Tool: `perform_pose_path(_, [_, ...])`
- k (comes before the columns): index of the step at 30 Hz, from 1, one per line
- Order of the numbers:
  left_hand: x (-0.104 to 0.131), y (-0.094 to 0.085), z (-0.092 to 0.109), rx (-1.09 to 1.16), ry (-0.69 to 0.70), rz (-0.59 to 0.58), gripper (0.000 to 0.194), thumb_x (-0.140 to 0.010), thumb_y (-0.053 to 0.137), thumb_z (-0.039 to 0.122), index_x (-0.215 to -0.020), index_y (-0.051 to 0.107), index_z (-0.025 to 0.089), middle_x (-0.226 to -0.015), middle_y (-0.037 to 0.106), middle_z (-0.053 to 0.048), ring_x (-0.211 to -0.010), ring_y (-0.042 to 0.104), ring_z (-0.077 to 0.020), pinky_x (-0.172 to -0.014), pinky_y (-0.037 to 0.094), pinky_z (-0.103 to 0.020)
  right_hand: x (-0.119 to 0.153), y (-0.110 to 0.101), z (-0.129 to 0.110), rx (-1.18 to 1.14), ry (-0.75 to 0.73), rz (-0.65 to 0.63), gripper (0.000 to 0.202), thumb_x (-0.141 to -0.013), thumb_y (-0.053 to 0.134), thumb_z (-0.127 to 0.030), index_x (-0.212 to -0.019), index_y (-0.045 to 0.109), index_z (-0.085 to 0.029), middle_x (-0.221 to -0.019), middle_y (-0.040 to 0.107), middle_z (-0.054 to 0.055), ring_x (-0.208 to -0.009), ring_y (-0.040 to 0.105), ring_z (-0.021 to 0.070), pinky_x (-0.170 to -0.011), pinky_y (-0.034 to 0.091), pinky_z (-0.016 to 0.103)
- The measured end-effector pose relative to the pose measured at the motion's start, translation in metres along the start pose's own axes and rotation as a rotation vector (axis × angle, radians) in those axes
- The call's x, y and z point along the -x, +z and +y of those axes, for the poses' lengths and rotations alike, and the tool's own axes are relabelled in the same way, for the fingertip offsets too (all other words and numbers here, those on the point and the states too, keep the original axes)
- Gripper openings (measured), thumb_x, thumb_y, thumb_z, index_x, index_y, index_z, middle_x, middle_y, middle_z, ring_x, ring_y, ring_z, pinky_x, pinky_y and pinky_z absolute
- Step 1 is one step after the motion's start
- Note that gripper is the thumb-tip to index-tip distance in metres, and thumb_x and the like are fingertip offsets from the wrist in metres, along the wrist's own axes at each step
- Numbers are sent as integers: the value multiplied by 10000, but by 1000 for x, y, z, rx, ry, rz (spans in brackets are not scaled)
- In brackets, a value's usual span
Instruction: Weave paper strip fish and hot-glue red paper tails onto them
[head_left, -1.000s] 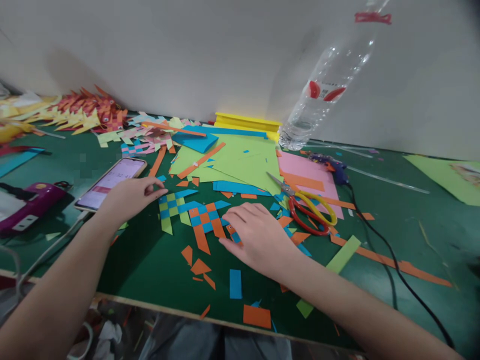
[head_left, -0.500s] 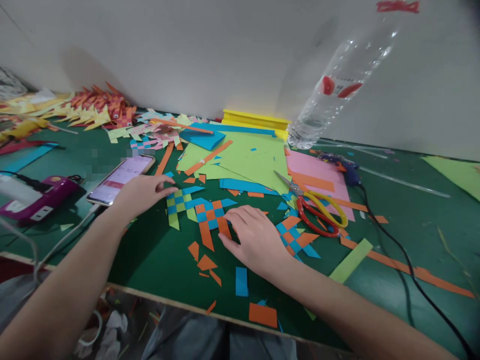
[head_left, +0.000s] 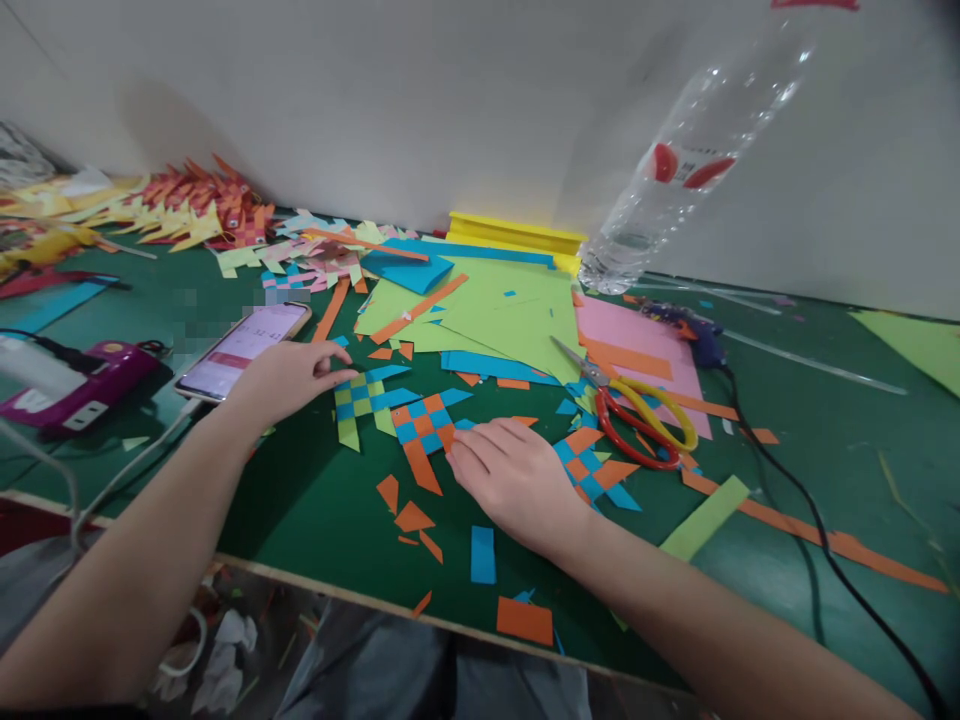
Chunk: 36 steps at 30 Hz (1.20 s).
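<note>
My left hand point(head_left: 289, 380) hovers beside the phone point(head_left: 244, 350), its thumb and fingers apart with only a small blue scrap near the fingertips. Just right of it lies a green-and-blue woven paper piece point(head_left: 364, 398). My right hand point(head_left: 517, 470) rests on the table with its fingers together, touching the right edge of an orange-and-blue woven piece point(head_left: 424, 430); the thumb is hidden. Another orange-and-blue woven piece point(head_left: 589, 462) lies to the right of that hand, partly beside its wrist.
Scissors point(head_left: 637, 410) with red and yellow handles lie right of green sheets point(head_left: 510, 310). A clear bottle point(head_left: 675, 180) stands by the wall. A purple power strip point(head_left: 97, 390) sits left; a glue gun point(head_left: 690, 335) trails its cord at right. Orange scraps point(head_left: 412, 517) lie near the front edge.
The fingers of my right hand have drawn together at the orange-and-blue piece, whose lower orange strip has turned slightly right. My left hand has hardly moved. The view has shifted slightly.
</note>
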<state>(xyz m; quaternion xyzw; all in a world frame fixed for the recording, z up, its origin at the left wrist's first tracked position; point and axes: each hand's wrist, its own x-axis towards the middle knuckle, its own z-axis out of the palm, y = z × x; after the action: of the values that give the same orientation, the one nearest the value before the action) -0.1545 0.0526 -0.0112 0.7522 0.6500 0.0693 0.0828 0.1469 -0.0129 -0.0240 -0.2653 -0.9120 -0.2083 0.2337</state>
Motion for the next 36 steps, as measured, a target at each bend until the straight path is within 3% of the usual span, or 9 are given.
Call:
perform_pose_path(11, [1, -1, 1, 13, 12, 3, 373, -852, 488, 555, -941, 636, 225, -645, 595, -8, -604, 548, -171, -533, 312, -263, 0, -6, 6, -5, 47, 131, 165, -870, 578, -118, -728, 652, -158, -745, 722, 30, -682, 646, 124, -651, 471, 279])
perform_pose_path(19, [0, 0, 0, 29, 36, 15, 350, -853, 499, 550, -858, 611, 218, -613, 578, 4, -576, 535, -155, -535, 307, -259, -10, -3, 2, 72, -18, 178, 167, -871, 592, -148, -717, 658, -160, -787, 730, 53, -666, 630, 141, -609, 465, 308])
perform_pose_path(32, [0, 0, 1, 27, 27, 1, 345, -848, 491, 542, -856, 607, 218, -620, 576, 4, -576, 526, -153, -537, 304, -261, -12, 6, 1, 24, -57, 49, 228, -892, 527, -154, -693, 639, -152, -693, 661, 52, -643, 555, 149, -598, 367, 330])
perform_pose_path(36, [-1, 0, 1, 27, 24, 0, 349, -846, 498, 549, -860, 613, 220, -626, 586, 1, -580, 532, -153, -536, 306, -260, -15, 6, 0, -93, 24, -58, 222, -913, 480, -226, -882, 670, -115, -825, 684, 99, -763, 583, 197, -681, 401, 364])
